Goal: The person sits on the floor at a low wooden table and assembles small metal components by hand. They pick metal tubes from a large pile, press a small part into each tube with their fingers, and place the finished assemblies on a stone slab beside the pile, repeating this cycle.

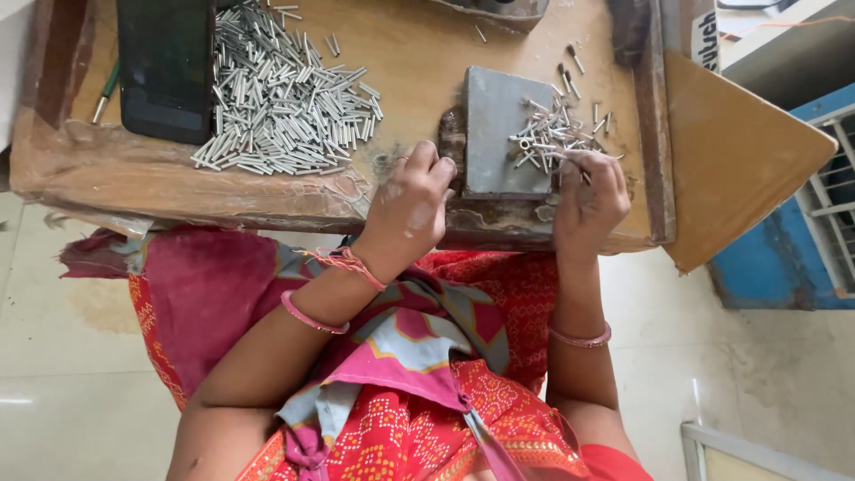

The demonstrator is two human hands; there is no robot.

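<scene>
My left hand [411, 207] rests on the near edge of the wooden bench [419, 53], fingers curled beside the grey metal block [499, 125]; I see nothing in it. My right hand [588, 198] sits at the block's right corner, its fingertips pinched on a small metal tube at the edge of a small heap of tubes [554, 134]. A large pile of short silver tubes [280, 93] lies to the left on the bench.
A black phone [166, 67] lies at the bench's far left beside the big pile. A raised wooden rail [655, 134] bounds the bench on the right. A brown board [735, 156] and a blue frame [806, 227] stand beyond it. My lap is covered in red patterned cloth [419, 356].
</scene>
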